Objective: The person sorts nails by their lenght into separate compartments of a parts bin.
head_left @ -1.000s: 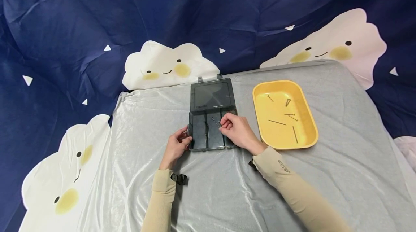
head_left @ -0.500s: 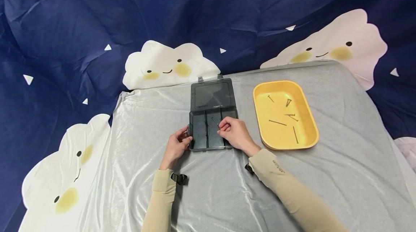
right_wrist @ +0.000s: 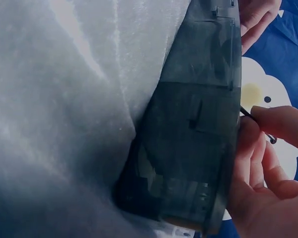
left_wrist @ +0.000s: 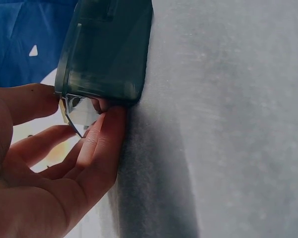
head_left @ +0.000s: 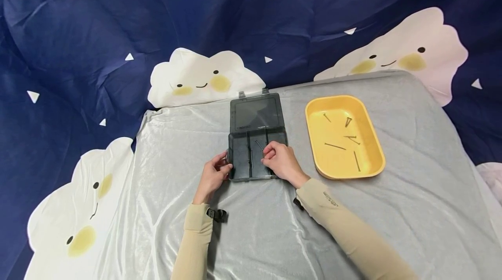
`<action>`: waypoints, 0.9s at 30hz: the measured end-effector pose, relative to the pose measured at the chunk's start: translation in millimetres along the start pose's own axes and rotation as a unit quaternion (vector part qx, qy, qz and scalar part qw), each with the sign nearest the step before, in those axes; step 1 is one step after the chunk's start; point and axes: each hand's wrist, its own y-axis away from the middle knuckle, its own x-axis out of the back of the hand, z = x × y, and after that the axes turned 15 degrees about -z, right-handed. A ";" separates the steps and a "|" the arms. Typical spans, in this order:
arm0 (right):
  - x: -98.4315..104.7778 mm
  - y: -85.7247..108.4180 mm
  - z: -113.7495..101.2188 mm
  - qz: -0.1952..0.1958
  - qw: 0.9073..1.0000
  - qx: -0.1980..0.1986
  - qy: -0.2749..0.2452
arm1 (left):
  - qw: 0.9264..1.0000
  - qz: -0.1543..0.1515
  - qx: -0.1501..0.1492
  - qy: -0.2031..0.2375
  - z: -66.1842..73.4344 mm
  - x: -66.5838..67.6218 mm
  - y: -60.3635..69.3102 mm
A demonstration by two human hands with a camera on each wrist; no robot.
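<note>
A dark translucent storage box [head_left: 238, 172] lies with its lid [head_left: 256, 112] folded back, and dividers part its tray into 3 compartments. My left hand [head_left: 213, 176] grips its left side; in the left wrist view the thumb is at the upper edge and the fingers lie lower, by a clear tab. My right hand [head_left: 283, 160] is over the middle and right compartments, pinching a thin dark screw [head_left: 259, 145] between thumb and forefinger. Its head end points up and left in the head view; its lower end is hidden by the fingers. Another screw [head_left: 252, 160] lies along the left divider.
A yellow tray [head_left: 376, 158] with several loose screws [head_left: 335, 146] stands to the right of the box. Both rest on a grey cloth-covered table [head_left: 251, 227]. Behind it hangs a dark blue curtain [head_left: 219, 14] with white clouds.
My right hand has shifted slightly left and down over the middle compartment with the screw between its fingers. My left hand keeps its place on the box.
</note>
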 end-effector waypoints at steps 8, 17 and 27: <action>2.9 -1.1 1.5 0.016 1.000 0.011 0.005 | 1.000 0.003 -0.003 0.005 -0.7 0.4 -1.2; 25.1 6.3 1.5 0.074 0.996 0.046 0.011 | 1.000 0.000 -0.003 0.015 -2.7 0.0 -2.1; 62.9 25.2 -1.7 0.116 0.991 0.056 0.037 | 1.000 -0.002 0.002 0.015 -6.1 1.6 -4.0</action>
